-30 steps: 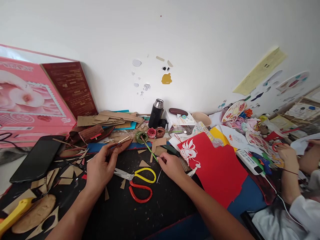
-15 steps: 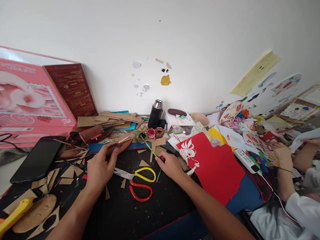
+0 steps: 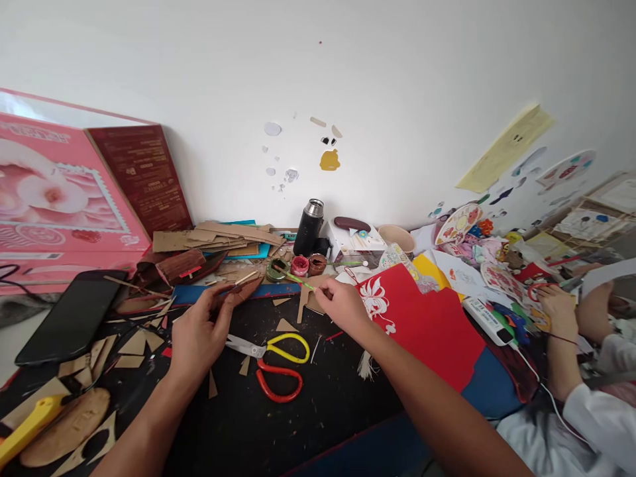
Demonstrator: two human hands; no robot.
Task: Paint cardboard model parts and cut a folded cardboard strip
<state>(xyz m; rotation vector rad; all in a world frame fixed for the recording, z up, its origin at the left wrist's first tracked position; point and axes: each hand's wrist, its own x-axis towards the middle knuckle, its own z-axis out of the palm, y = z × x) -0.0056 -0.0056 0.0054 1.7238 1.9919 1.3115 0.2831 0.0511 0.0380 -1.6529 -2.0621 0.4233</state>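
Observation:
My left hand (image 3: 203,326) is closed around a brown, pointed, boat-like piece (image 3: 249,287) with a pale little stick on it; the fingers hide part of it. Between the fingertips of my right hand (image 3: 342,306) is a green-handled paintbrush (image 3: 299,281), slanting left. Its dark tip is at the mouth of a jar of green paint (image 3: 277,271). Beside that jar stand a red paint jar (image 3: 299,266) and a brown paint jar (image 3: 317,264). Scissors (image 3: 278,351) with one yellow and one red handle lie open on the black surface between my forearms.
A black flask (image 3: 309,228) stands behind the jars. Red card (image 3: 432,328) with a white tassel lies right, cardboard scraps (image 3: 136,343) and a phone (image 3: 72,317) left. A pink box (image 3: 59,185) leans at the wall. Another person's hand (image 3: 557,308) is at far right.
My right hand has moved up and slightly right, so the paintbrush now slants less steeply at the green paint jar. The white tassel has come into fuller view. My left hand is nearly still.

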